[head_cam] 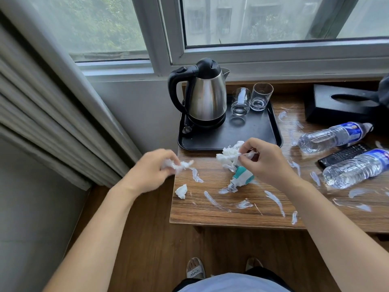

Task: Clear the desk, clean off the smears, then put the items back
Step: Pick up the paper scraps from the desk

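Head view: tissue wad [229, 154] in right hand [267, 159], another in left hand [153, 169].

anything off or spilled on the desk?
Yes. White smears streak the desk. Two water bottles lie toppled on the right. A squeezed toothpaste tube and a loose tissue wad lie near the front edge.

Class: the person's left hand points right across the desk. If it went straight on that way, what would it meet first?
Probably the white smear just beyond the left hand and its tissue; depth is uncertain.
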{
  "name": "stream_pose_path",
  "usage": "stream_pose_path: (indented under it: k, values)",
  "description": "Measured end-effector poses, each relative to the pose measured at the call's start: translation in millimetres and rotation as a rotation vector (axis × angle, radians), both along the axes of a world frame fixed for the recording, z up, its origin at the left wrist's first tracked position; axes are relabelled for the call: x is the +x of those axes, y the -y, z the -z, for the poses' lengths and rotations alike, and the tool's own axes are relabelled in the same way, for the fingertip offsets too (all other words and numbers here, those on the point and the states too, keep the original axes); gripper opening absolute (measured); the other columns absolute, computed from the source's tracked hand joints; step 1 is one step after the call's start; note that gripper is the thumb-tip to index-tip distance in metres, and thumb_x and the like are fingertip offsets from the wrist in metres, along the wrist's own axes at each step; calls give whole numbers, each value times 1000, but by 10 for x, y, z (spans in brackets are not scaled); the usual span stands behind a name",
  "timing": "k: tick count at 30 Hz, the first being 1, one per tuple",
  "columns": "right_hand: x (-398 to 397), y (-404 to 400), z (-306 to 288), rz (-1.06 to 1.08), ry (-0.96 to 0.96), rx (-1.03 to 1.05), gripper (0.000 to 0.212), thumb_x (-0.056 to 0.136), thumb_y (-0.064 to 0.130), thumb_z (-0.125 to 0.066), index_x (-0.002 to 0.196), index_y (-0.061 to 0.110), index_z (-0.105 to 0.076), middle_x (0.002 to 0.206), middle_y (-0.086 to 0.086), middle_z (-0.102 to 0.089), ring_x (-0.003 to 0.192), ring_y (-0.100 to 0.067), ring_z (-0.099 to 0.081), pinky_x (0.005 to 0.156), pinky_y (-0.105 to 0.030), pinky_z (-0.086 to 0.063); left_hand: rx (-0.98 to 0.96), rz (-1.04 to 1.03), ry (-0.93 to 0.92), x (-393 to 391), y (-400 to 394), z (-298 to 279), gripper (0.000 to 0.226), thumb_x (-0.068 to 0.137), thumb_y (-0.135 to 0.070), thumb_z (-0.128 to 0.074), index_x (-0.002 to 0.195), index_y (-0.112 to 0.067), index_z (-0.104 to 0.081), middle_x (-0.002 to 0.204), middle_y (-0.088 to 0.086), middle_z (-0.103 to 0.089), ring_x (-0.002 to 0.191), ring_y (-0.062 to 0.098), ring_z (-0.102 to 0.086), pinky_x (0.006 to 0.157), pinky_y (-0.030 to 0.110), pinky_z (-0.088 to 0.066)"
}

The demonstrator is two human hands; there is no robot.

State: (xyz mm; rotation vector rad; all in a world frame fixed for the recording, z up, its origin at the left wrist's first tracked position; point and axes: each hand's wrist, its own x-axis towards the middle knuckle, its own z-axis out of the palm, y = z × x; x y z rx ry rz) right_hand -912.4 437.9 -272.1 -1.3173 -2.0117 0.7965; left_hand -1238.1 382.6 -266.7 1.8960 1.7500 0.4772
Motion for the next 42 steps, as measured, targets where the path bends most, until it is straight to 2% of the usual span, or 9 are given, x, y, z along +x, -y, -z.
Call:
stream_pose_path:
  k: [5, 10, 15, 19, 22, 26, 31, 36, 42]
  values:
    - [-42, 51, 15, -9, 8, 15, 12, 87, 6, -75, 86, 15, -68, 67, 14, -58, 60, -3, -53, 58, -11, -38, -164, 232, -149, 189, 343, 471, 54, 98, -15, -70, 146, -35, -58, 122, -18, -51, 118, 8, -52, 104, 29, -45]
    - [-63, 75, 63, -17, 19, 16, 11, 87, 7, -75, 86, 15, -67, 66, 15, -58, 61, -5, -53, 57, -13, -38, 22, 164, -240, 201, 356, 545, 18, 98, -6, -64, 112, -15, -69, 118, -4, -52, 112, 21, -56, 92, 37, -51]
    - [-61, 67, 77, 0, -5, 18, 12, 87, 6, -74, 86, 16, -67, 69, 10, -61, 61, -6, -54, 58, -15, -40, 127, -80, -58, 72, 178, 297, 23, 90, 2, -68, 99, -19, -69, 100, -6, -70, 99, 20, -60, 89, 47, -51]
    - [-46, 72, 66, -1, -2, 35, 12, 88, 6, -75, 87, 16, -67, 72, 10, -62, 63, -7, -55, 59, -15, -41, 131, -188, 112, 140, 53, -10, 22, 97, -9, -70, 104, -30, -68, 92, -11, -69, 82, 20, -68, 58, 35, -51]
    - [-21, 107, 28, 13, 19, 49, 12, 87, 6, -75, 87, 15, -67, 72, 13, -60, 64, -8, -55, 58, -13, -40, 121, -115, 140, 368, -52, -143, 23, 99, -16, -70, 114, -33, -63, 91, -17, -64, 70, 12, -64, 56, 24, -46]
    - [90, 209, -28, 81, 35, 58, 12, 87, 6, -75, 87, 14, -67, 75, 9, -61, 65, -10, -55, 60, -16, -40, 57, 46, 224, 783, -248, -170, 40, 97, -18, -73, 127, -37, -55, 98, 3, -66, 87, 16, -53, 77, 24, -45]
    - [416, 448, -70, 239, 57, 47, 14, 88, 9, -75, 90, 20, -65, 74, 16, -60, 67, -8, -59, 61, -13, -39, -38, 187, 308, 1333, -419, -182, 38, 92, -11, -67, 110, -39, -50, 93, 18, -65, 59, 11, -39, 62, 29, -43]
    - [872, 766, -124, 402, 45, 36, 11, 90, 9, -74, 93, 17, -66, 76, 17, -58, 68, -4, -59, 61, -11, -41, -121, 333, 294, 1849, -473, -217, 28, 93, -10, -64, 92, -37, -53, 54, -12, -43, 59, 16, -48, 61, 32, -40]
    - [1698, 1077, -128, 537, 65, 52, 13, 91, 10, -74, 94, 18, -65, 84, 14, -61, 73, -1, -62, 63, -7, -42, -84, 459, 335, 2755, -399, -362, 32, 92, -10, -72, 84, -39, -62, 83, -16, -64, 65, 14, -67, 59, 25, -53]
